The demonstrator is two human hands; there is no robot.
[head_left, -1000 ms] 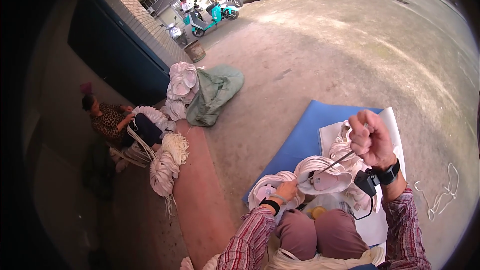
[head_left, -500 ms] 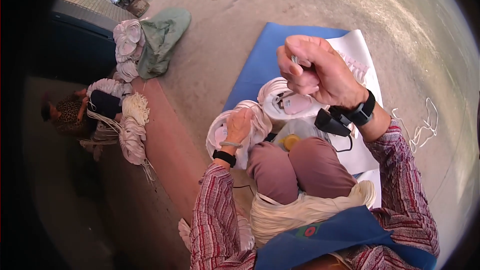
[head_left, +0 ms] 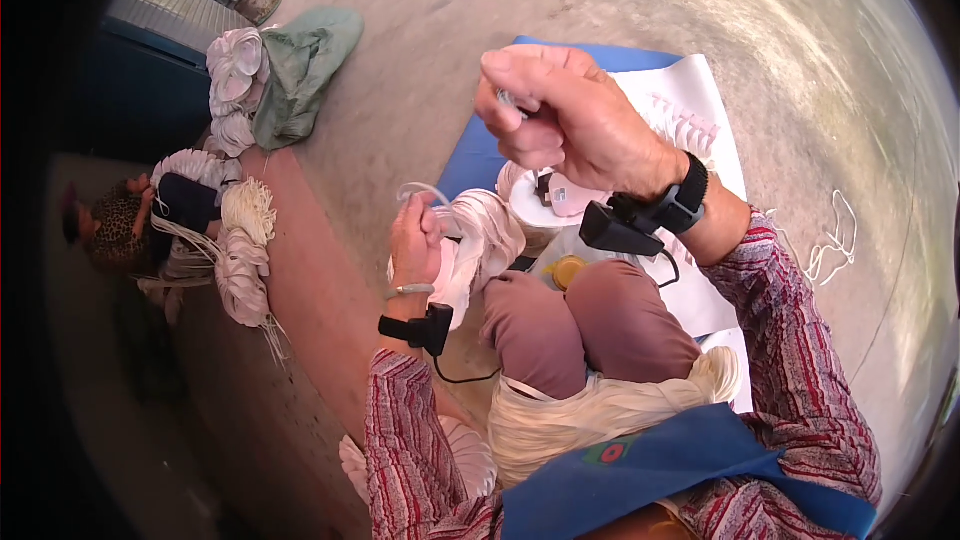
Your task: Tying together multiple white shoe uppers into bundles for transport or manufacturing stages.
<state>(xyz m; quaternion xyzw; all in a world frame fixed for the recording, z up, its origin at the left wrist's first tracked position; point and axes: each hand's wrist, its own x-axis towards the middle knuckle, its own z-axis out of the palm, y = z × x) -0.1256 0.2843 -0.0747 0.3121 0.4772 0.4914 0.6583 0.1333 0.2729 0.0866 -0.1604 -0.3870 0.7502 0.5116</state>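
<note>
My right hand [head_left: 570,120] is raised over the white sheet, its fingers curled in a fist. A small pale, shiny bit [head_left: 512,103] shows between thumb and fingers; its kind is hidden. To the left and lower, my left hand [head_left: 415,245] pinches a thin white looped strip [head_left: 428,192] that arches above the fingers. Just beside that hand stands a round bundle of pale pink-white flat pieces [head_left: 487,230]. A second such bundle [head_left: 565,196] sits below my right hand, partly covered by it. A hank of cream strips [head_left: 610,410] lies across my lap.
A blue sheet [head_left: 470,155] and a white sheet [head_left: 710,130] lie on the concrete, with a row of pink pieces on the white one. Loose white cord [head_left: 835,240] lies at right. At left are a seated person [head_left: 125,225], more bundles [head_left: 243,275] and a green sack [head_left: 310,70].
My left hand has lifted from the bundle and moved left, now with a white looped strip in its fingers. My right fist has shifted left and slightly up.
</note>
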